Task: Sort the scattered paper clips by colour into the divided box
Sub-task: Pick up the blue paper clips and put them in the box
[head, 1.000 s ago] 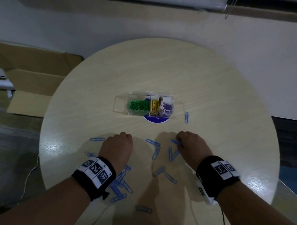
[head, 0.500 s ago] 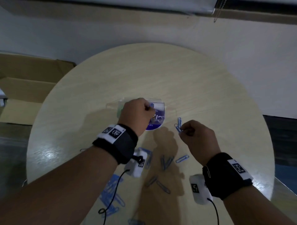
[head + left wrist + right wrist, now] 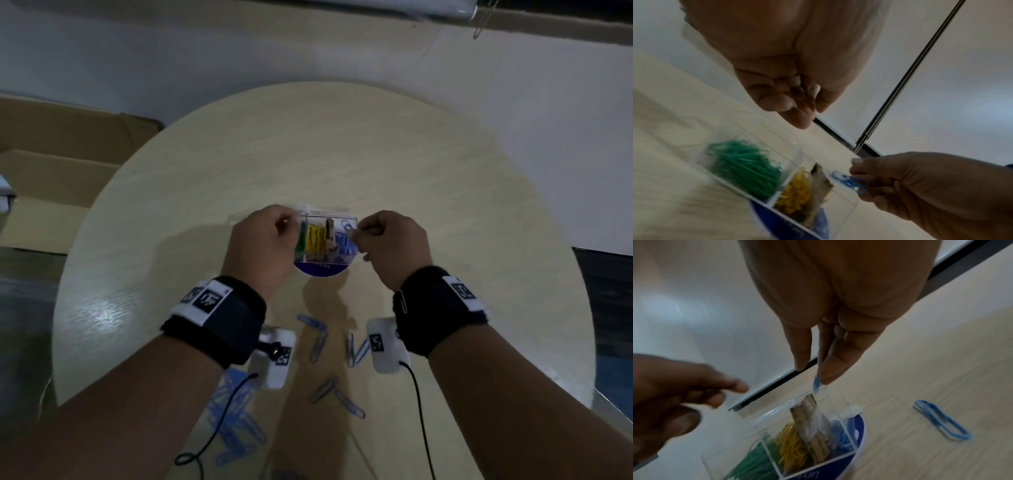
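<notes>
At centre frame in the head view, both hands hover over the divided box (image 3: 329, 219), which sits on the round worktop (image 3: 342, 154). Half a second earlier the left hand (image 3: 262, 248) was alone over the box and the right hand (image 3: 394, 245) was short of it, beside a loose clip; a second earlier both hands were low on the worktop among the scattered clips. Now the right hand has arrived at the right end of the box, its grip narrow, thumb and finger pinching a blue paper clip (image 3: 851, 181) just above the right compartment, where other blue clips (image 3: 842, 438) already lie. The left hand has shifted to the left end of the box; its fingers are curled tight and nothing shows between them in the left wrist view, so it appears to have let its clip go. Green clips (image 3: 744, 167) fill the left compartment and yellow clips (image 3: 795, 190) the middle one. By this reading, one blue clip is about to drop and the blue compartment gains steadily. Many loose blue clips (image 3: 236, 428) remain in the lower part of the head view, and one (image 3: 941, 420) lies right of the box, so the sorting is well short of done.
</notes>
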The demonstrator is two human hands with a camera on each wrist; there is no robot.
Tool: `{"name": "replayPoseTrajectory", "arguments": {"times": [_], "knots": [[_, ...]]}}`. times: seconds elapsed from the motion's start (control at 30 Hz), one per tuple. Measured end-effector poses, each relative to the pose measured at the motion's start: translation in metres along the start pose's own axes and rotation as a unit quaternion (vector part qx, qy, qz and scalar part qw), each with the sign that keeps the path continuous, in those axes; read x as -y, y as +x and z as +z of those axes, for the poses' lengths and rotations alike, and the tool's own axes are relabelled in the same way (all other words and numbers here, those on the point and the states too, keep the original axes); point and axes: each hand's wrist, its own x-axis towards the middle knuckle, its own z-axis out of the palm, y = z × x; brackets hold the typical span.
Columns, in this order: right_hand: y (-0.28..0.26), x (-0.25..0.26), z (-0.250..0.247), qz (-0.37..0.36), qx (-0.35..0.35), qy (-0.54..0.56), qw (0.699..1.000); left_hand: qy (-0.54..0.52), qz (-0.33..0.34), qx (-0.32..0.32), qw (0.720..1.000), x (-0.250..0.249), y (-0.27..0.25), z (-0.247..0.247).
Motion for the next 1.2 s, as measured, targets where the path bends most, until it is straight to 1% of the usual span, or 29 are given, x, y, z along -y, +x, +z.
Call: {"name": "replayPoseTrajectory", "arguments": {"times": [0.07,0.13,0.17,0.23,0.3,0.37,0.43,0.5,0.6,0.67,0.7,0.73,0.77,0.8,0.83,0.87,0.9,0.93,0.97,1.0,1.07,1.13,1.2], "knots": [[0.003,-0.004,-0.004,-0.008,-0.012,-0.017,1.0,0.036,0.014,-0.003,0.999,0.02,-0.012,-0.021],[0.003,-0.019,-0.013,-0.017,-0.034,-0.076,0.996,0.121,0.031,-0.007,0.992,0.049,-0.025,-0.047],[0.003,-0.028,-0.018,-0.016,-0.035,-0.116,0.993,0.17,0.028,-0.001,0.985,0.065,-0.032,-0.06],[0.001,-0.047,-0.024,-0.012,-0.002,-0.203,0.979,0.241,-0.015,0.039,0.97,0.096,-0.045,-0.081],[-0.005,-0.057,-0.02,-0.031,0.041,-0.263,0.963,0.282,-0.072,0.088,0.953,0.123,-0.059,-0.098],[-0.015,-0.059,-0.012,-0.047,0.055,-0.281,0.957,0.278,-0.107,0.109,0.948,0.137,-0.073,-0.105],[-0.028,-0.058,0.0,-0.043,0.04,-0.273,0.96,0.25,-0.12,0.092,0.956,0.14,-0.084,-0.1],[-0.046,-0.055,0.016,-0.056,0.047,-0.264,0.962,0.226,-0.093,0.078,0.966,0.132,-0.094,-0.083],[-0.073,-0.043,0.042,-0.097,0.105,-0.218,0.965,0.18,-0.043,0.088,0.979,0.108,-0.1,-0.049],[-0.086,-0.033,0.044,-0.128,0.124,-0.179,0.968,0.119,-0.046,0.097,0.987,0.093,-0.098,-0.04],[-0.091,-0.032,0.038,-0.133,0.115,-0.165,0.97,0.095,-0.048,0.094,0.99,0.09,-0.1,-0.043],[-0.096,-0.035,0.028,-0.132,0.093,-0.165,0.973,0.086,-0.042,0.075,0.993,0.09,-0.104,-0.052],[-0.102,-0.042,0.017,-0.122,0.066,-0.18,0.974,0.102,-0.034,0.049,0.993,0.093,-0.11,-0.064],[-0.109,-0.051,0.005,-0.102,0.041,-0.206,0.972,0.141,-0.036,0.033,0.989,0.1,-0.12,-0.08],[-0.118,-0.06,-0.005,-0.076,0.028,-0.233,0.969,0.186,-0.057,0.039,0.98,0.109,-0.133,-0.095],[-0.127,-0.068,-0.01,-0.046,0.025,-0.252,0.966,0.219,-0.095,0.065,0.969,0.115,-0.147,-0.107],[-0.136,-0.075,-0.01,-0.024,0.031,-0.26,0.965,0.23,-0.132,0.099,0.959,0.121,-0.16,-0.114],[-0.143,-0.079,-0.006,-0.014,0.045,-0.257,0.965,0.222,-0.152,0.132,0.954,0.126,-0.172,-0.115],[-0.149,-0.081,0.001,-0.019,0.062,-0.248,0.966,0.204,-0.151,0.156,0.955,0.13,-0.18,-0.111],[-0.152,-0.079,0.011,-0.035,0.077,-0.236,0.968,0.189,-0.134,0.169,0.958,0.132,-0.184,-0.105],[-0.151,-0.07,0.033,-0.074,0.102,-0.217,0.968,0.178,-0.091,0.17,0.965,0.131,-0.177,-0.09],[-0.143,-0.057,0.054,-0.094,0.109,-0.207,0.968,0.169,-0.054,0.158,0.971,0.126,-0.161,-0.072],[-0.134,-0.046,0.064,-0.099,0.099,-0.195,0.971,0.155,-0.034,0.146,0.977,0.117,-0.144,-0.057]]}}
